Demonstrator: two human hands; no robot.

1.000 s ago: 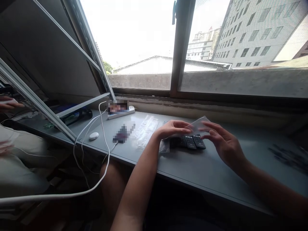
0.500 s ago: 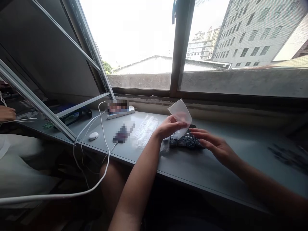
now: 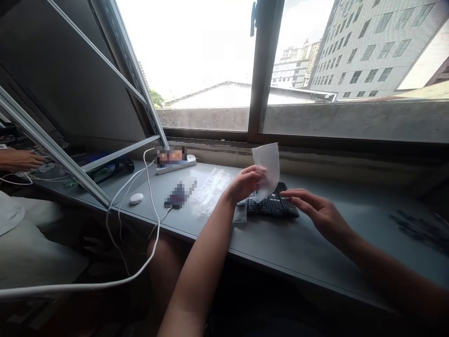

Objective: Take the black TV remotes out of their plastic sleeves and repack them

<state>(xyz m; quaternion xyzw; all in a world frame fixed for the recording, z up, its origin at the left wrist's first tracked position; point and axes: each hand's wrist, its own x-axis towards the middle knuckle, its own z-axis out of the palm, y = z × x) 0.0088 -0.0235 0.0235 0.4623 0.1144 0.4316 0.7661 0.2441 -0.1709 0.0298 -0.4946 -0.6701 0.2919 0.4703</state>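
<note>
My left hand (image 3: 246, 183) is closed on a translucent plastic bag (image 3: 268, 164), which stands up above the table from its fingers. Below the bag lie several black remote controls (image 3: 275, 204), side by side on the table and partly hidden by it. My right hand (image 3: 317, 208) is at the right end of the remotes, fingers stretched out and apart, fingertips at the rightmost one; whether they touch it I cannot tell. Left of my left wrist lies a pile of clear plastic bags (image 3: 213, 189).
A pixelated dark device (image 3: 178, 195) with a white cable and a round white object (image 3: 136, 198) lie to the left. Behind them is a white power strip (image 3: 177, 167). A metal frame (image 3: 115, 157) stands left; beyond it, another person's hand (image 3: 23, 159). Blurred dark items (image 3: 421, 229) lie far right.
The plastic bag in my left hand has turned and now stands more upright. My right hand has shifted slightly right. At far left, the other person's hand has moved further into view.
</note>
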